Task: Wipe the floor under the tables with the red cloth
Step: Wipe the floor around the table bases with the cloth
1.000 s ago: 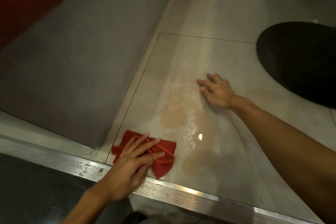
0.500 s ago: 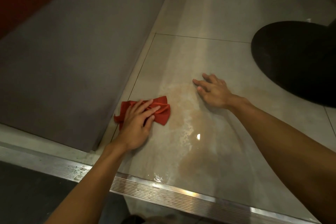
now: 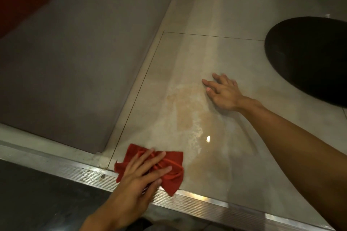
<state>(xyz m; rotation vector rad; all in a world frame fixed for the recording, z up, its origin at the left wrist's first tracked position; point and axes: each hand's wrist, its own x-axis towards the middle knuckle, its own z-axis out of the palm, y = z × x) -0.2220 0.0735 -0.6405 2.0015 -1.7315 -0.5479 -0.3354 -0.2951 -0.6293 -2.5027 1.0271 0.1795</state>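
The left hand (image 3: 139, 180) presses the red cloth (image 3: 174, 179) flat, fingers straight and spread. The cloth lies beneath those fingers, its near corner overlapping the ribbed metal threshold strip (image 3: 206, 203). The right hand (image 3: 223, 93) rests palm-down on the floor tile (image 3: 197, 52), fingers apart, bracing.

Recommended stroke: apply even palm pressure and push the cloth forward across the brownish wet stain (image 3: 185, 107), which lies ahead of the left hand and just beside the right hand.

Count: one cloth, two hands, one stain, one strip, two black round table bases (image 3: 309, 58).
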